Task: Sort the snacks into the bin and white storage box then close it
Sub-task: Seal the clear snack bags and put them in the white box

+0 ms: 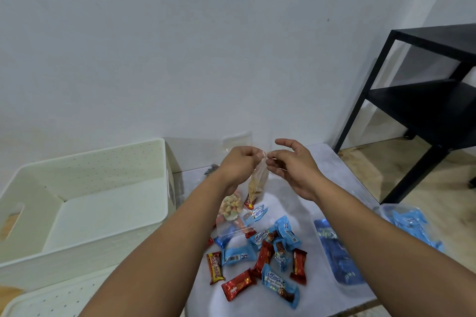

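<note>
My left hand (238, 165) and my right hand (291, 165) pinch the top of a small clear bag of brownish snacks (257, 183), holding it upright above the table. Below it lie a bag of pastel candies (230, 207) and several loose red and blue wrapped snacks (262, 260). The white storage box (85, 183) stands open at the left, nothing visible inside. Its lid (46, 301) lies in front of it at the bottom left.
The grey table (342, 183) ends at the right, next to a black metal shelf (425, 110). A clear bin with blue packets (409, 224) sits at the right edge. A large blue snack bag (334, 252) lies beside it. The wall is close behind.
</note>
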